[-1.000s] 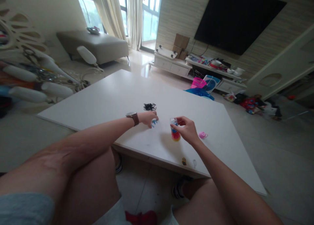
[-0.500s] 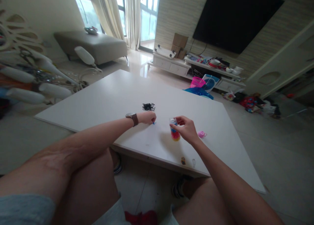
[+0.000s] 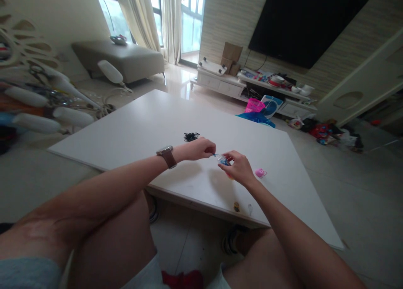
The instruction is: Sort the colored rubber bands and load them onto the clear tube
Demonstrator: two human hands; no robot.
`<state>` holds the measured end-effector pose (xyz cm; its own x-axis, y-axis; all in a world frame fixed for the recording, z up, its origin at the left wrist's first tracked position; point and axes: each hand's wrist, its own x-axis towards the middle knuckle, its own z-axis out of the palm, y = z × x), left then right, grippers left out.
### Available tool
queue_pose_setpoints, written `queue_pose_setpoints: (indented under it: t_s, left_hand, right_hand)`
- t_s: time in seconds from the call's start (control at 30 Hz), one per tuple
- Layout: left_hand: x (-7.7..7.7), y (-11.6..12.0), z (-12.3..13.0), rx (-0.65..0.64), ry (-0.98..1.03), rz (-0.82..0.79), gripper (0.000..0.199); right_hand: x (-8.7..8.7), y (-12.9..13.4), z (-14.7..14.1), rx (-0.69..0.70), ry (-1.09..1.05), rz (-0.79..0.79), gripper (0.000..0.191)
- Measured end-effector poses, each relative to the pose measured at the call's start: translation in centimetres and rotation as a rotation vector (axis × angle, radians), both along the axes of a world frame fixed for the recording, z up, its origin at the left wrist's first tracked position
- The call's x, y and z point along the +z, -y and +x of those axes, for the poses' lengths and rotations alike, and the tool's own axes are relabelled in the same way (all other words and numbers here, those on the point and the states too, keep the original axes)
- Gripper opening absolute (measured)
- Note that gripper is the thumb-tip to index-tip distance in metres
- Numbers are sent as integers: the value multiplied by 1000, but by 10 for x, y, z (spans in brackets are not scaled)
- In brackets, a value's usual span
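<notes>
Near the mouth of a clear bottle [image 3: 224,161], my left hand [image 3: 203,148] pinches a small blue piece [image 3: 215,155]. The bottle has blue, red and yellow contents and leans with its mouth toward my left hand. Wrapped round its side is my right hand [image 3: 238,166], which hides part of it. A pile of small black pieces [image 3: 191,136] lies on the white table [image 3: 176,112] beyond my left hand. To the right of my right hand sits a pink item [image 3: 260,172].
Close to the table's near edge lie a small yellow and dark figure [image 3: 236,206] and a small clear piece [image 3: 250,209]. Beyond the table are a pink basket [image 3: 254,105], a low white cabinet [image 3: 217,84] and a grey bench [image 3: 126,60].
My left hand has lifted from the table and moved right to the bottle's mouth with the blue piece. The bottle, still in my right hand, is now more tilted.
</notes>
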<state>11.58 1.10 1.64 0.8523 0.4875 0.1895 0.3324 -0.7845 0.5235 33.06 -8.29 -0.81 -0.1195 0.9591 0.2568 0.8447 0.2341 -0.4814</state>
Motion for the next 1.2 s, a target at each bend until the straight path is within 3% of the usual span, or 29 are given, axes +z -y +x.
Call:
queue_pose_setpoints:
  t_s: [0.33, 0.47, 0.6, 0.7, 0.83, 0.9, 1.0, 1.07, 1.2]
  left_hand:
    - [-8, 9, 25, -27, 72, 34, 15]
    - [-8, 8, 26, 12, 149, -110, 8]
    - [-9, 6, 24, -11, 256, -309, 22]
    - [-7, 3, 21, -2, 297, -332, 20]
    - [-1, -16, 8, 116, 358, -344, 18]
    - [-1, -33, -6, 224, 318, -301, 18]
    - [-8, -58, -33, 344, 52, -177, 17]
    - [-18, -71, -50, 350, -150, -139, 19]
    - [-44, -83, -71, 279, -414, -224, 41]
  right_hand:
    - [2, 4, -2, 44, 23, 5, 22]
    - [2, 4, -2, 29, -13, 6, 24]
    - [3, 4, -3, 19, -62, 1, 24]
    - [3, 4, -3, 4, -110, -2, 25]
    - [-1, 1, -1, -14, -230, -24, 26]
    - [-3, -1, 1, -33, -403, -63, 27]
    - [-5, -4, 5, -51, -689, -105, 33]
    - [-6, -5, 6, -57, -768, -101, 36]
    - [-5, -5, 5, -77, -772, -84, 37]
